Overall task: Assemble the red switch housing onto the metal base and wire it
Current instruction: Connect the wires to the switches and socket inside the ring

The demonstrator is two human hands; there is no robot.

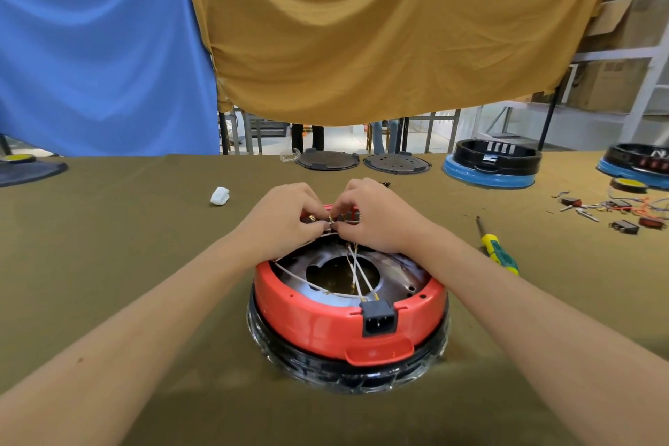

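At the twelve o'clock rim of the round red plastic switch housing (347, 315) seated on the shiny metal base (394, 270), the left hand (280, 219) and right hand (376, 217) pinch thin white wires (356, 273) at a brass terminal — a slip could bend it or cross leads.

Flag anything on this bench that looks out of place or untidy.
Nothing looks damaged. The screwdriver lies loose on the cloth, right of the red housing. Small parts and wires are scattered at far right, and a white piece sits alone at left.
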